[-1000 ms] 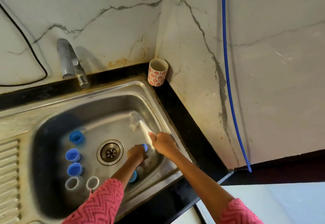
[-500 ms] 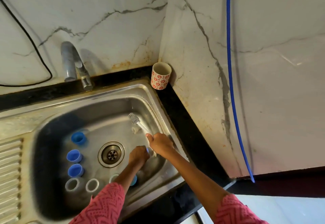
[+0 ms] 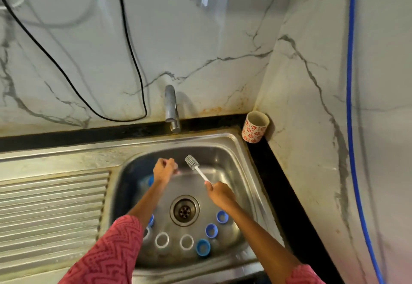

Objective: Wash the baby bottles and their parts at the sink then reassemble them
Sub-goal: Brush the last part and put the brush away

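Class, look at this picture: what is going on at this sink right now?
A person stands at a steel sink, washing baby bottle parts. The right hand grips a white bottle brush by its handle, bristles raised over the basin. The left hand is curled near the tap; what it holds is blurred. Blue caps and white rings lie round the drain.

Blue caps (image 3: 211,231) and white rings (image 3: 162,239) lie along the sink's (image 3: 225,143) near side.

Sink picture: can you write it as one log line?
right hand: holds white-handled grey bottle brush | left hand: curled, contents unclear | steel sink: blue caps, white rings | tap: no water seen
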